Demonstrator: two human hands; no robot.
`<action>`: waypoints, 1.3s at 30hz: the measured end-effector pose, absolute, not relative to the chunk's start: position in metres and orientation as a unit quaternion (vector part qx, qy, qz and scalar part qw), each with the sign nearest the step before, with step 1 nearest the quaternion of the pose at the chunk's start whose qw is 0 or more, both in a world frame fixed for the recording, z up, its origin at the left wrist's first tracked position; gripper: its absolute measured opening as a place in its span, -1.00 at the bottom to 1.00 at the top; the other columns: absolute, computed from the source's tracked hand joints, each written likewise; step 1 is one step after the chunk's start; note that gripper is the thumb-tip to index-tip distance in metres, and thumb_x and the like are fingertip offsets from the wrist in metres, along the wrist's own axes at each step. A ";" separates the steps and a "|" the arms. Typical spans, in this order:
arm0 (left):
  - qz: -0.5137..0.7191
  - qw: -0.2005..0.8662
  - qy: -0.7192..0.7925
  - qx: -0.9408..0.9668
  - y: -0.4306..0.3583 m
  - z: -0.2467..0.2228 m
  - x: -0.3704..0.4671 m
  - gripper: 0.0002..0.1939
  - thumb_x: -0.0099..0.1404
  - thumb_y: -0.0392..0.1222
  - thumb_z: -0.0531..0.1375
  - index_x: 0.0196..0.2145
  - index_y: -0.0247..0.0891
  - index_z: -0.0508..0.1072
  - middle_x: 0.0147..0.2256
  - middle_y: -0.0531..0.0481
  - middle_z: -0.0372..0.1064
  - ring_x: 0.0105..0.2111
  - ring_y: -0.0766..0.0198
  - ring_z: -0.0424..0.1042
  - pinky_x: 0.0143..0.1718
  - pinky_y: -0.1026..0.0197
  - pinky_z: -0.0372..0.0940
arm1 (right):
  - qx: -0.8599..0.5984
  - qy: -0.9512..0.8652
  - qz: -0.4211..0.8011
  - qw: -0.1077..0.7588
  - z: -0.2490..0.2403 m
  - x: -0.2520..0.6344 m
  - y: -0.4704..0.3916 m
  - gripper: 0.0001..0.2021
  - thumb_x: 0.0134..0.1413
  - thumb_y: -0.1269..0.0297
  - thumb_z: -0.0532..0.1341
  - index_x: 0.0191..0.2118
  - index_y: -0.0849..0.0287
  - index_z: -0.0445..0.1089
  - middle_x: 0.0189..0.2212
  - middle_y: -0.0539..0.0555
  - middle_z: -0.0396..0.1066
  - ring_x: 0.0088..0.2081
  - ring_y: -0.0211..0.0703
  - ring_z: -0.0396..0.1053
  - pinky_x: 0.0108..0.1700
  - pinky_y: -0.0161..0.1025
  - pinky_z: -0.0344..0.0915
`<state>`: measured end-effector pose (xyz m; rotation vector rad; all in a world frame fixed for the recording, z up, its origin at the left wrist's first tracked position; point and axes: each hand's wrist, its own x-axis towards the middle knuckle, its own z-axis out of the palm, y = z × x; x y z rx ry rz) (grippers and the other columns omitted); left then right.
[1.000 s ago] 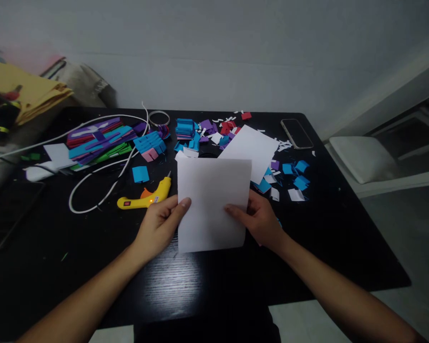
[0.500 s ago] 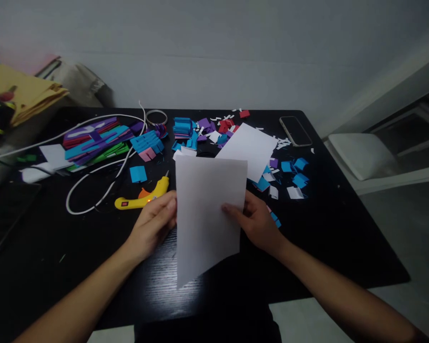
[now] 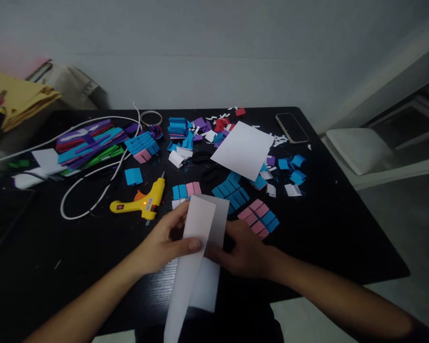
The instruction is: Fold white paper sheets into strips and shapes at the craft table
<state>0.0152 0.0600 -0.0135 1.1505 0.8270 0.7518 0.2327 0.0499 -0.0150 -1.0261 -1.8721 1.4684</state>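
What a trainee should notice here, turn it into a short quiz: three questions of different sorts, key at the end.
1. True or false: the yellow glue gun lies on the black table, in neither hand.
2. Pick one. The left hand and right hand both hold: (a) a ruler, (b) a bent white sheet, (c) a paintbrush.
3. Fill in: as pictured, the phone lies to the ____ of the white square.

Key: 1 true; 2 b; 3 right.
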 end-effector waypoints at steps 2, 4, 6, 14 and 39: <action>0.323 0.691 0.390 0.516 0.060 -0.014 0.015 -0.39 0.19 0.06 0.43 0.13 -0.18 0.44 -0.26 -0.04 0.49 -0.34 0.21 0.46 -0.37 0.28 0.38 | -0.339 -0.710 0.560 0.260 -0.012 0.236 0.051 -0.75 0.23 0.06 0.32 -0.15 0.14 0.52 -0.32 0.07 0.58 -0.26 -0.05 0.55 -0.21 -0.17 0.44; 0.315 0.682 0.404 0.521 0.061 -0.013 0.015 -0.46 0.19 0.02 0.43 0.07 -0.19 0.47 -0.31 0.01 0.45 -0.39 0.26 0.42 -0.41 0.32 0.34 | -0.312 -0.712 0.572 0.262 -0.010 0.240 0.054 -0.76 0.22 0.08 0.33 -0.15 0.14 0.51 -0.30 0.07 0.56 -0.23 -0.05 0.53 -0.18 -0.16 0.45; 0.312 0.672 0.413 0.530 0.062 -0.010 0.016 -0.50 0.18 -0.03 0.43 0.03 -0.19 0.48 -0.30 0.03 0.44 -0.39 0.28 0.42 -0.41 0.33 0.34 | -0.318 -0.689 0.587 0.281 -0.010 0.246 0.058 -0.75 0.23 0.07 0.32 -0.17 0.16 0.50 -0.33 0.06 0.52 -0.28 -0.10 0.51 -0.25 -0.20 0.43; 0.288 0.659 0.453 0.527 0.060 -0.006 0.023 -0.52 0.13 -0.11 0.47 -0.01 -0.16 0.48 -0.23 -0.01 0.53 -0.30 0.16 0.53 -0.37 0.25 0.45 | -0.430 -0.516 0.649 0.356 -0.013 0.243 0.062 -0.68 0.19 0.05 0.38 -0.38 0.13 0.34 -0.64 -0.14 0.28 -0.68 -0.36 0.23 -0.65 -0.41 0.16; 0.253 0.703 0.491 0.448 0.061 -0.011 0.013 -0.75 0.19 -0.02 0.45 -0.27 -0.22 0.61 -0.43 0.01 0.58 -0.54 0.27 0.53 -0.60 0.35 0.35 | -0.419 -0.553 0.651 0.307 -0.012 0.237 0.057 -0.78 0.15 0.12 0.44 -0.30 0.15 0.50 -0.53 -0.05 0.47 -0.52 -0.25 0.45 -0.49 -0.32 0.42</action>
